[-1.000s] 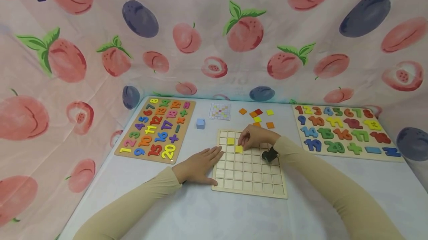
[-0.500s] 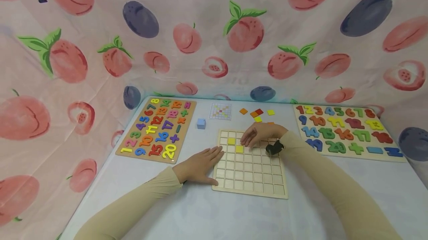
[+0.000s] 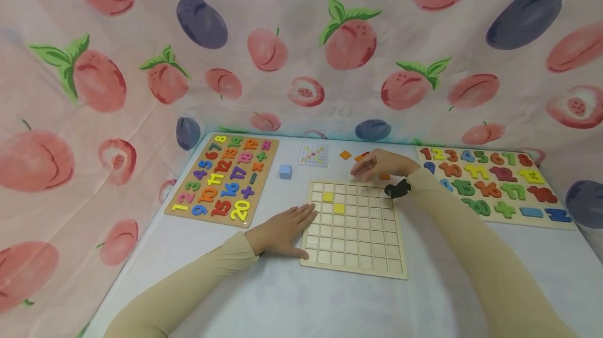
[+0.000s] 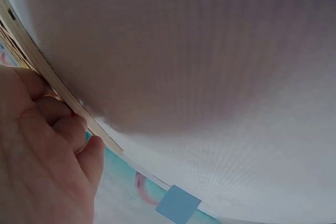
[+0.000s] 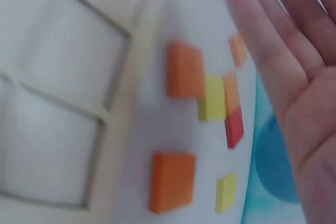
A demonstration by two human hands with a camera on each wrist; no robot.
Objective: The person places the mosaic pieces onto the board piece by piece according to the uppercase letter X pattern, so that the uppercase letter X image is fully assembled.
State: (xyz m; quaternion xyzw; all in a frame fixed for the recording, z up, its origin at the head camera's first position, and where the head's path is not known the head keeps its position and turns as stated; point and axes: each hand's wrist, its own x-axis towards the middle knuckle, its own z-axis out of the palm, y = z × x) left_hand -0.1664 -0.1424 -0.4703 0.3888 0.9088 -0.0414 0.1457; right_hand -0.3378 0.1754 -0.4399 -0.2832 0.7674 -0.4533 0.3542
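In the head view my left hand (image 3: 284, 231) rests along the left edge of a square wooden grid board (image 3: 353, 233), fingers spread and thumb at its lower corner. Two yellow square tiles, one upper (image 3: 327, 196) and one lower (image 3: 339, 208), sit diagonally in its cells. Beyond the board's far edge, my right hand (image 3: 383, 164) hovers over loose square tiles with nothing in its fingers, partly hiding them. The right wrist view shows those tiles past the board's rim: a near orange tile (image 5: 173, 181), another orange tile (image 5: 185, 70), a yellow tile (image 5: 227, 192) and a red tile (image 5: 234, 127).
A small pattern card (image 3: 313, 155) lies behind the board, with a light-blue cube (image 3: 285, 171) to its left. Number puzzle boards stand on both sides, one left (image 3: 207, 218) and one right (image 3: 518, 220), partly under the right forearm. A fruit-print cloth (image 3: 348, 97) hangs behind.
My right hand has let go of the lower yellow tile, left in its cell, and moved up and right off the board to the loose tiles. The left hand stays at the edge.
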